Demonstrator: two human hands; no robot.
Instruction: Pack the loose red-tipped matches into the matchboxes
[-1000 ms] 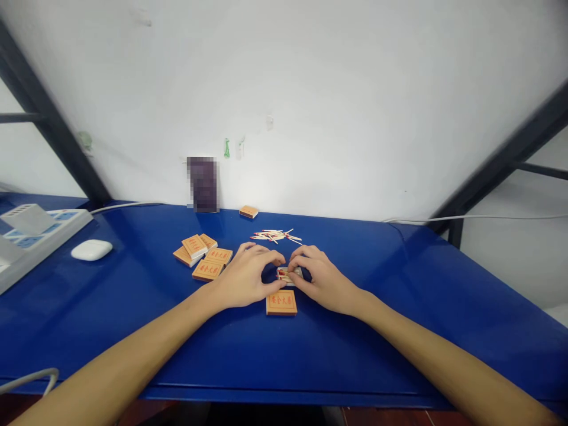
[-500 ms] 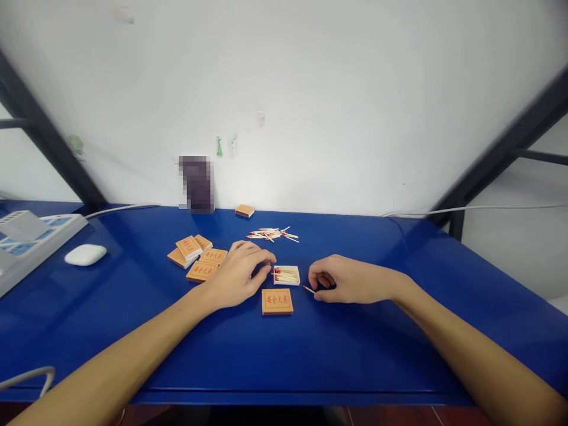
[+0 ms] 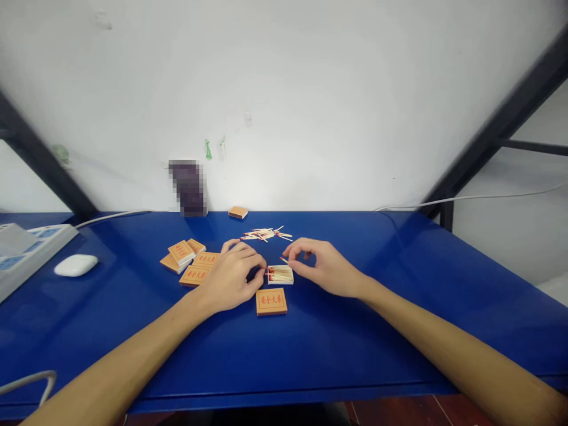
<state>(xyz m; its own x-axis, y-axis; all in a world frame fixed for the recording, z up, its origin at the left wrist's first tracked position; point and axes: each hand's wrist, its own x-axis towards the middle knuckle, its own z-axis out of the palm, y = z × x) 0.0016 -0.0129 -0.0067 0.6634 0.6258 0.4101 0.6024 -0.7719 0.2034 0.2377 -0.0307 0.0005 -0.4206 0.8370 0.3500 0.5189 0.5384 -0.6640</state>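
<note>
A white matchbox tray lies on the blue table with several red-headed matches in it. My left hand rests at its left end, thumb and forefinger closed at the tray's edge. Just above the tray's right end, my right hand pinches a single match between thumb and forefinger, its red head pointing left. An orange matchbox cover with red characters lies in front of the tray. Behind both hands is a loose pile of matches.
Several orange matchboxes are heaped left of my left hand, partly covered by it. Another matchbox sits by the wall. Further left are a white earphone case and a power strip. A blurred dark object leans on the wall.
My right hand has moved left and up with the match, from beside the tray to over its right end. My left hand stays at the tray's left end. The whole view has shifted slightly.
</note>
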